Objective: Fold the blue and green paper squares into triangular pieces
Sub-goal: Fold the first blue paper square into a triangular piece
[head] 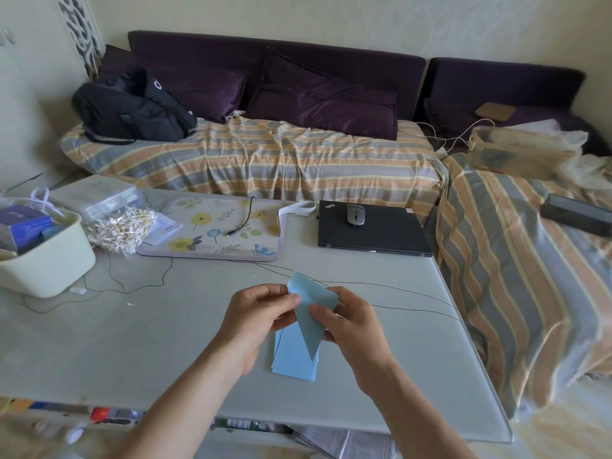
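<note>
A blue paper piece point(311, 318), folded to a long triangle with its tip pointing down, is held above the table. My left hand point(256, 314) pinches its upper left edge with thumb and fingers. My right hand point(351, 323) pinches its right side, thumb on the front face. Under the hands a small stack of light blue paper squares point(293, 362) lies flat on the grey table point(149, 342). No green paper is in sight.
A closed black laptop point(371, 231) with a mouse point(355, 214) sits at the far right of the table. A floral mat point(215, 230), a bag of cotton swabs point(121, 230) and a cream bin point(43, 256) stand far left. Thin cables point(397, 288) cross behind my hands.
</note>
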Motion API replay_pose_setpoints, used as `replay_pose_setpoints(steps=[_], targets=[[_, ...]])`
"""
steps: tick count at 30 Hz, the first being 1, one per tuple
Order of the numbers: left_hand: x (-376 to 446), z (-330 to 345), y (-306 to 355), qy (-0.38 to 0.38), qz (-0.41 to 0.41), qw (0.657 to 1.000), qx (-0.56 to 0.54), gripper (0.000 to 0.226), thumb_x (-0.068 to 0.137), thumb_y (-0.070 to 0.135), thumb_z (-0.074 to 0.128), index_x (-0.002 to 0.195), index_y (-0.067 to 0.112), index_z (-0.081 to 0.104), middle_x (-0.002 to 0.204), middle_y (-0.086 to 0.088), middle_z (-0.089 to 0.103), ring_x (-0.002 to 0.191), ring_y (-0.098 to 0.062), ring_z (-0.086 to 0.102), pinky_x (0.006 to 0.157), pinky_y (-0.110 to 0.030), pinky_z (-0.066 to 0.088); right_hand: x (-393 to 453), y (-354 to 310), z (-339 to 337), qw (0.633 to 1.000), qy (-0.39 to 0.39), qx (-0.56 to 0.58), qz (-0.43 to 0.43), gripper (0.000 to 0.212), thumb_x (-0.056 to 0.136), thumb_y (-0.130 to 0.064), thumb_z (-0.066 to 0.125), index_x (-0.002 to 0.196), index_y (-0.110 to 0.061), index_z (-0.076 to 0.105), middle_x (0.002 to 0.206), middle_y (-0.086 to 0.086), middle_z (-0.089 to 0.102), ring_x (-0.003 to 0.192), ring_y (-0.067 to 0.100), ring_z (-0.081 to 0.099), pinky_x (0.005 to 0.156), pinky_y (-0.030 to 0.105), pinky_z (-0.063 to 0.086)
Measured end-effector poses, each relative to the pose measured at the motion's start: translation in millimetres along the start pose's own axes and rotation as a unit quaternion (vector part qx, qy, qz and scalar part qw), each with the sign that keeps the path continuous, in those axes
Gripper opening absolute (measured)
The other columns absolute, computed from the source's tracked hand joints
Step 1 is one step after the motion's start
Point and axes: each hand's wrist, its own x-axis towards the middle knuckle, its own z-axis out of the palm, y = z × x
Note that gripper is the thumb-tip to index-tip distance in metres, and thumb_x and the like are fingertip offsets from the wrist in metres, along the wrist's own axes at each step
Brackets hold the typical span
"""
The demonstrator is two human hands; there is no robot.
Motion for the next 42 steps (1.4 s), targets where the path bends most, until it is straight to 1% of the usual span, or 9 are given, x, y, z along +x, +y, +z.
replay_pose_setpoints(steps=[4, 10, 17, 20, 23, 30, 35, 39, 42], targets=[[2, -2, 0, -0.009, -0.024, 1.0, -0.003, 0.015, 0.086, 0.003, 0.077, 0.099, -0.003, 0.074, 0.098, -0.018, 0.078, 0.08, -0.023, 0.074, 0.074, -0.026, 0.062, 0, 1, -1, 1.0, 0.017, -0.007, -0.01, 0.011, 0.092, -0.004, 0.068, 0.098, -0.012, 0.072, 0.094, 0.014, 0.075, 0.091, 0.033, 0.073, 0.079, 0.041, 0.063], [6, -4, 2, -0.02, -0.067, 0.996, -0.063, 0.016, 0.092, 0.006, 0.07, 0.105, -0.001, 0.076, 0.102, -0.017, 0.078, 0.078, -0.019, 0.074, 0.079, -0.03, 0.061, -3, -5, 2, 0.999, -0.012, 0.022, -0.035, 0.033, 0.094, 0.006, 0.058, 0.101, -0.019, 0.079, 0.099, 0.012, 0.076, 0.084, 0.019, 0.071, 0.079, 0.036, 0.061], [5, -4, 6, -0.012, -0.087, 0.991, -0.104, 0.013, 0.093, 0.006, 0.067, 0.1, 0.003, 0.078, 0.092, -0.011, 0.076, 0.072, -0.015, 0.073, 0.069, -0.025, 0.06, -5, -8, 4, 0.998, 0.002, -0.033, -0.057, 0.041, 0.095, 0.007, 0.057, 0.093, -0.023, 0.084, 0.102, -0.004, 0.079, 0.097, 0.015, 0.073, 0.09, 0.036, 0.058], [6, -3, 6, -0.009, -0.101, 0.984, -0.145, 0.029, 0.101, 0.024, 0.061, 0.107, -0.001, 0.074, 0.101, -0.017, 0.076, 0.084, -0.023, 0.074, 0.078, -0.031, 0.062, -4, -6, 3, 0.996, 0.023, -0.055, -0.06, 0.041, 0.094, 0.004, 0.06, 0.089, -0.028, 0.084, 0.099, -0.007, 0.078, 0.095, 0.012, 0.073, 0.089, 0.032, 0.058], [6, -5, 5, -0.019, -0.097, 0.988, -0.115, 0.044, 0.093, 0.041, 0.071, 0.108, 0.0, 0.074, 0.104, -0.019, 0.077, 0.088, -0.026, 0.075, 0.079, -0.033, 0.063, -2, -4, 2, 0.995, 0.037, -0.067, -0.066, 0.041, 0.093, 0.005, 0.061, 0.088, -0.028, 0.084, 0.098, -0.01, 0.078, 0.094, 0.009, 0.073, 0.086, 0.027, 0.056], [-1, -4, 0, -0.013, -0.036, 0.999, -0.027, 0.018, 0.089, 0.013, 0.077, 0.101, 0.0, 0.078, 0.098, -0.017, 0.079, 0.09, -0.026, 0.078, 0.081, -0.028, 0.063, -3, -1, 5, 0.986, 0.031, -0.131, -0.093, 0.052, 0.086, 0.008, 0.053, 0.095, -0.034, 0.083, 0.099, -0.014, 0.076, 0.098, 0.01, 0.072, 0.091, 0.038, 0.059], [-1, -5, 2, -0.011, -0.01, 1.0, 0.007, 0.015, 0.089, 0.008, 0.076, 0.101, -0.002, 0.077, 0.094, -0.016, 0.079, 0.086, -0.026, 0.078, 0.074, -0.024, 0.063, -5, -8, 3, 0.999, 0.034, -0.014, -0.002, 0.04, 0.097, -0.002, 0.041, 0.107, -0.022, 0.074, 0.092, 0.005, 0.076, 0.087, 0.017, 0.073, 0.081, 0.032, 0.06], [-4, -1, 1, -0.036, -0.005, 0.998, 0.045, 0.013, 0.09, 0.01, 0.075, 0.099, 0.001, 0.079, 0.093, -0.015, 0.08, 0.085, -0.023, 0.078, 0.074, -0.023, 0.062, -5, -9, 0, 0.998, -0.002, -0.015, 0.054, 0.029, 0.101, -0.031, 0.058, 0.097, -0.007, 0.074, 0.097, 0.016, 0.074, 0.082, 0.016, 0.072, 0.075, 0.028, 0.06], [-5, -1, 1, -0.05, -0.001, 0.997, 0.055, 0.014, 0.09, 0.011, 0.076, 0.099, 0.001, 0.079, 0.094, -0.015, 0.079, 0.088, -0.026, 0.078, 0.078, -0.026, 0.062, -4, -3, 1, 0.998, -0.013, -0.026, 0.055, 0.025, 0.099, -0.025, 0.065, 0.096, -0.002, 0.073, 0.099, 0.02, 0.074, 0.086, 0.02, 0.072, 0.078, 0.03, 0.061]])
